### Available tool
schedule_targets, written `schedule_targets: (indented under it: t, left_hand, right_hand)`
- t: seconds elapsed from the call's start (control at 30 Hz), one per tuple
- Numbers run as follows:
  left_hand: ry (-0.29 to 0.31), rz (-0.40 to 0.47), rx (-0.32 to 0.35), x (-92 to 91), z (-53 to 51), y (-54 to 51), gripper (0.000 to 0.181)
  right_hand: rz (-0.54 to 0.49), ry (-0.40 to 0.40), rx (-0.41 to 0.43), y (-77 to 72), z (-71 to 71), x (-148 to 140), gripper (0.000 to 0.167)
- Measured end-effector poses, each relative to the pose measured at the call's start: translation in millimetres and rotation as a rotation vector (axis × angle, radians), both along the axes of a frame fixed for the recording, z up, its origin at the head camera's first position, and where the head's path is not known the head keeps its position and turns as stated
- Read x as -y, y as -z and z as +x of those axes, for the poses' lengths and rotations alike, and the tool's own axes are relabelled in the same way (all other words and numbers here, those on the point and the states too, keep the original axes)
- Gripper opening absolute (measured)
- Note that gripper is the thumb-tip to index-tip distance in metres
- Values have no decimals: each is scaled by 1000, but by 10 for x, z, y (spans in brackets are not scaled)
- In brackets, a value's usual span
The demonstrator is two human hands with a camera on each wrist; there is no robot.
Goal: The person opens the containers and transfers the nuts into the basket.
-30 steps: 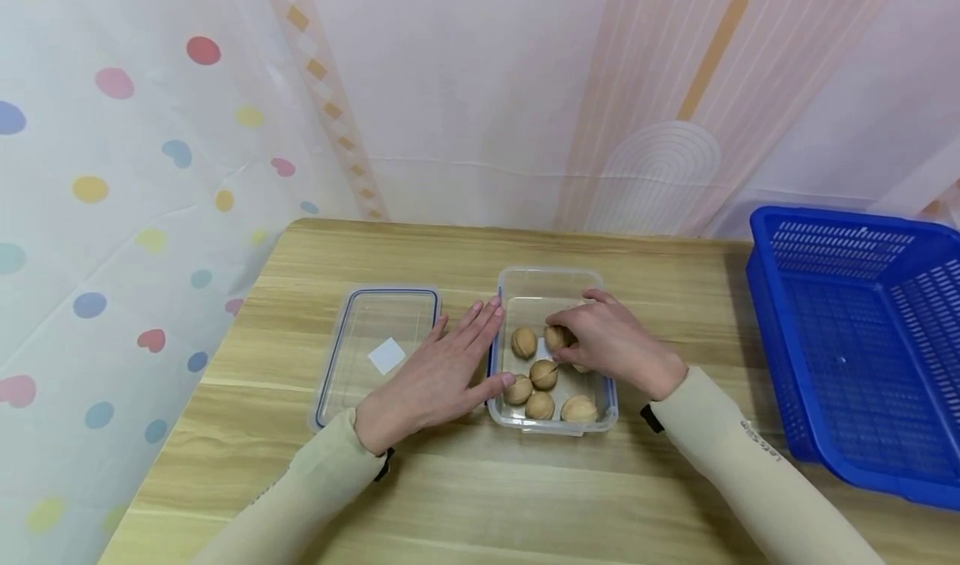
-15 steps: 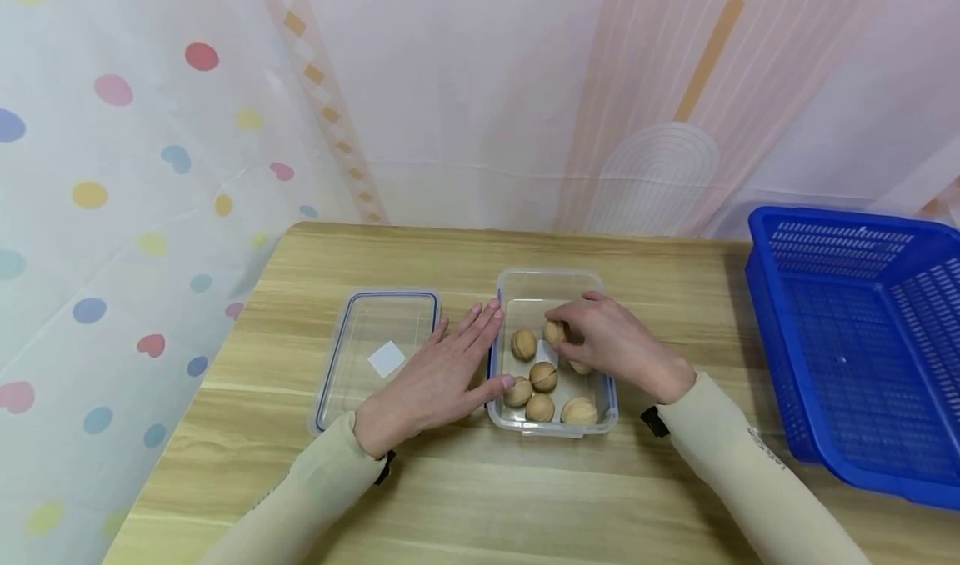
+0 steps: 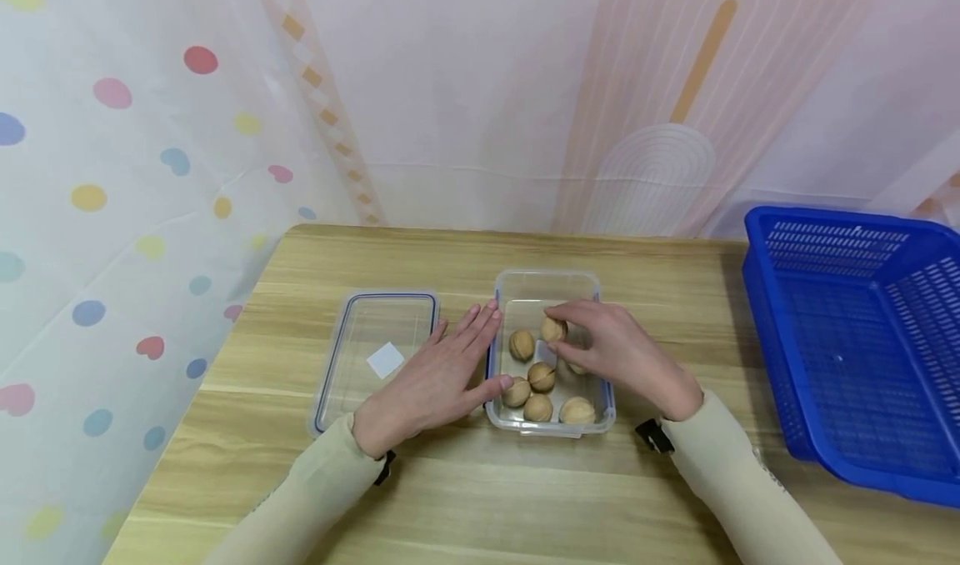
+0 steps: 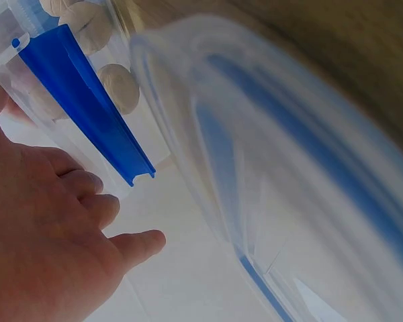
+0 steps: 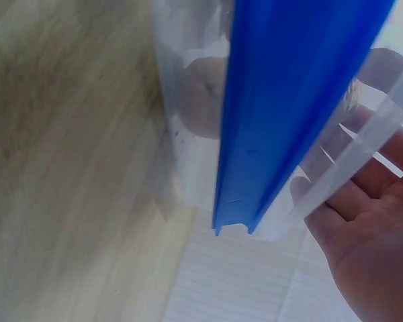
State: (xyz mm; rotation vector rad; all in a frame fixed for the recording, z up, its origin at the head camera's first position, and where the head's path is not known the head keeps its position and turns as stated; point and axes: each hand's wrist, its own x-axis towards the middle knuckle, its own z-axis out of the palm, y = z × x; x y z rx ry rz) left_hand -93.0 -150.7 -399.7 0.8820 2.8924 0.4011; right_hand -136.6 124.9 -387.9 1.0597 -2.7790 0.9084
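And now the walnut [image 3: 555, 329] is edged toward the far end of the clear storage box [image 3: 547, 288], more of its shell exposed, still pinched by the right hand [image 3: 628, 357], so not yet released; the box's left rim is touched by the spread left hand [image 3: 438, 377].

Nothing is legible (the right sleeve [image 3: 723, 465] bears blurred lettering [image 3: 772, 477]).
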Motion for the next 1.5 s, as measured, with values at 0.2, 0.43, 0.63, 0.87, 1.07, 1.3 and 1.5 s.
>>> schedule_targets:
  t: [0.2, 0.43, 0.63, 0.87, 1.07, 1.3, 1.5]
  left_hand:
    - [3, 2, -4, 2, -15, -10, 87]
    - [7, 10, -7, -6, -40, -18, 88]
    - [6, 13, -2, -15, -63, -29, 88]
    - [3, 16, 13, -8, -71, -37, 87]
    - [6, 13, 20, -15, -82, -36, 87]
    - [8, 20, 7, -17, -60, -29, 87]
    - [15, 34, 2, -11, -23, -6, 86]
  right_hand:
    - [-82, -25, -62, -56, 79, -37, 44]
    - [-121, -21, -130, -174, 209, -90, 47]
    - [-144, -1, -189, -277, 334, -166, 49]
    - [-187, 28, -270, -380, 484, -293, 54]
    - [-210, 66, -326, -453, 618, -421, 45]
    - [-214, 106, -381, -548, 767, -573, 59]
    - [-221, 161, -422, -627, 948, -773, 54]
